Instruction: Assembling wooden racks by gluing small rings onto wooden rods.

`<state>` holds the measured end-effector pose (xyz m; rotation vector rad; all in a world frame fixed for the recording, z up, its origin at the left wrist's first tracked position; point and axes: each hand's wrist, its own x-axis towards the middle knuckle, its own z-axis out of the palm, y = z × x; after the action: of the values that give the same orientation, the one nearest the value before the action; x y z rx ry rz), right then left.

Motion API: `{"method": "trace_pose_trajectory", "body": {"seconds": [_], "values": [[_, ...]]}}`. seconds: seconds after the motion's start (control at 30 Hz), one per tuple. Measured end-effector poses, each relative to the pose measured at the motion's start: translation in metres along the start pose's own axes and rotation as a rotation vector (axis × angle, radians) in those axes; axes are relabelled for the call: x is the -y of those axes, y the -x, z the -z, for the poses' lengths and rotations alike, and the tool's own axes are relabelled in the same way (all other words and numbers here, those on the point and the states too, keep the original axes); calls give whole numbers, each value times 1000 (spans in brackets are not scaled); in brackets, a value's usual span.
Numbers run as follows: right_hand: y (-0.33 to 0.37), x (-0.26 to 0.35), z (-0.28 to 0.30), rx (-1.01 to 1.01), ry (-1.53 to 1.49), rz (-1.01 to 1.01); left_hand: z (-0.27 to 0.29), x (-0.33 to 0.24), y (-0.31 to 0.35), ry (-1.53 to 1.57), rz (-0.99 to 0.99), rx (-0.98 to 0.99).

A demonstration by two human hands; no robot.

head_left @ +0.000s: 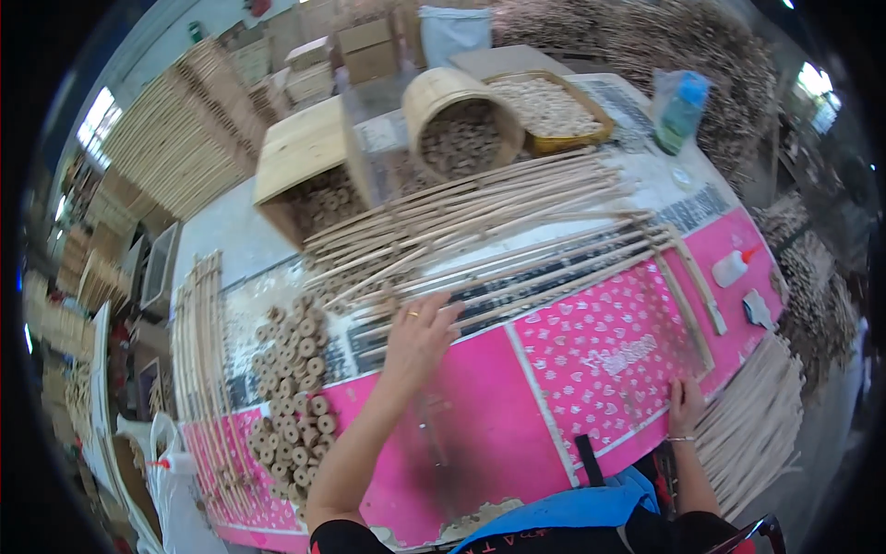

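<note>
My left hand, with a ring on one finger, is over the left part of several thin wooden rods. Its fingers are bent and closed around a rod, though the fingertips are partly hidden. At their right ends the rods meet a short wooden crosspiece. Two wooden bars slant from there toward the table's right front edge. Close to the near end of one bar is my right hand, its fingers curled together; what they hold, if anything, cannot be made out.
A pink patterned mat covers the table front. Drilled wooden discs are heaped at left beside long rods. Behind stand a wooden box, a round tub and a yellow tray. Glue bottle at right.
</note>
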<state>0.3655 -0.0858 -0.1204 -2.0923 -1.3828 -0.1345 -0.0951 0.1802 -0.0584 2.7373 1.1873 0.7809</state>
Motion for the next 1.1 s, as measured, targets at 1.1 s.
{"method": "trace_pose_trajectory", "body": {"seconds": [1.1], "values": [[1, -79, -45, -281, 342, 503, 259, 152, 224, -654, 848, -723]]}}
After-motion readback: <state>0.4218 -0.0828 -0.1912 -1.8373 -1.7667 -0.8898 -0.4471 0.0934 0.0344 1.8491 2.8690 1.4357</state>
